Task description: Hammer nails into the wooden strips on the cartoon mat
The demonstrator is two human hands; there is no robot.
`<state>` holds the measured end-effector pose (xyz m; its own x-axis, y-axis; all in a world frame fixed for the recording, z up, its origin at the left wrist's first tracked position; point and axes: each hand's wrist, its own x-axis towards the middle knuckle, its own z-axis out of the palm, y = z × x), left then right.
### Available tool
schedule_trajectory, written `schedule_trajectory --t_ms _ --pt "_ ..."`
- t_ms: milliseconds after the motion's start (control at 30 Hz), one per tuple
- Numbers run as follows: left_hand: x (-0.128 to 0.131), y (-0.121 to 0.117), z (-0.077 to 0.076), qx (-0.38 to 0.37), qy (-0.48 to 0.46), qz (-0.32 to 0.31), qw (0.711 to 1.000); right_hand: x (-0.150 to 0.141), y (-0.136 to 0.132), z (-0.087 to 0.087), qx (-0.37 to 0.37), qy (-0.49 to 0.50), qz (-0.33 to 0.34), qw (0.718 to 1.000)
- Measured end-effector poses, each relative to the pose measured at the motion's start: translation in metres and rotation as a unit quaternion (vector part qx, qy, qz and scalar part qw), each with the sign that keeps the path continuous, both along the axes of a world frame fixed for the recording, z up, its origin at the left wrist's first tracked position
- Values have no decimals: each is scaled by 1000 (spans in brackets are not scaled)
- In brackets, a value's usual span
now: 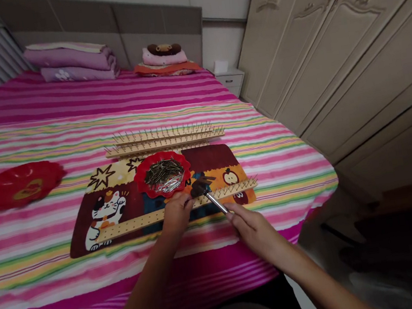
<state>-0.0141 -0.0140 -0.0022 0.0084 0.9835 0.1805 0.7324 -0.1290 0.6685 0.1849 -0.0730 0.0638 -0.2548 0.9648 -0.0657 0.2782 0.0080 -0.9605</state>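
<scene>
On a pink-striped cotton bedspread [72,127], a flat scalloped red plastic dish [17,186] lies at the far left, well apart from everything else. To its right is a maroon and yellow printed mat [82,238] showing a waving cartoon cat. A long pale wooden strip [135,223] lies slanted across the mat, with empty holes along its left part and upright nails along its right end. The left hand [176,215] rests on the strip, its fingers bunched together; whether they pinch a nail is too small to tell. Just above it, a scalloped red dish [140,176] sits on the mat, heaped with loose steel nails [163,173]. Two more wooden strips with upright nails [164,141] lie beyond the mat. A dark-headed hammer with a steel shaft [206,195] has its head just above the slanted strip, and the right hand [255,232] closes on the shaft's end, thumb and fingers pressed around it. A cream panelled wardrobe [328,40] stands at the far right.
</scene>
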Motion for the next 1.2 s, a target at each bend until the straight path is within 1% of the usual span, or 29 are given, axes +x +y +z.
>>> schedule_trajectory --t_ms 100,167,267,333,367,433,500,533,600,667,700,767,833,900,1033,1200 --pt "0 0 -1 0 -8 -6 1000 -7 9 -5 55 -11 7 998" --pt "0 -1 -1 -5 -1 -4 1000 -8 12 -6 68 -17 8 998" --pt "1 -1 -1 -8 4 1 1000 -4 7 -4 42 -9 6 999" --pt "2 -1 -2 -4 -13 1 1000 2 -4 -4 9 23 -34 999" --pt "3 -2 -2 -4 -24 2 1000 6 -10 -5 -10 46 -70 996" --pt "3 -3 -1 -7 -45 8 999 13 -24 -14 -52 109 -167 979" --pt "-1 -5 2 -10 -57 12 998 20 -37 -30 -101 191 -260 941" --pt "-5 -5 5 -5 -55 19 998 23 -42 -40 -119 232 -288 921" --pt "-15 -4 14 24 -25 51 998 27 -48 -61 -132 301 -325 887" --pt "-26 1 23 50 39 98 993 29 -51 -81 -143 345 -338 864" --pt "-32 5 27 44 82 113 989 30 -51 -90 -154 362 -342 854" --pt "-39 15 34 4 174 110 979 30 -50 -103 -184 390 -349 832" --pt "-41 25 38 -41 248 89 964 29 -48 -111 -207 408 -355 816" --pt "-39 34 40 -72 288 79 952 29 -46 -113 -215 414 -350 813" --pt "-37 48 38 -123 315 72 938 32 -45 -113 -216 409 -336 821" --pt "-41 59 32 -123 344 30 930 34 -44 -114 -223 414 -333 818"
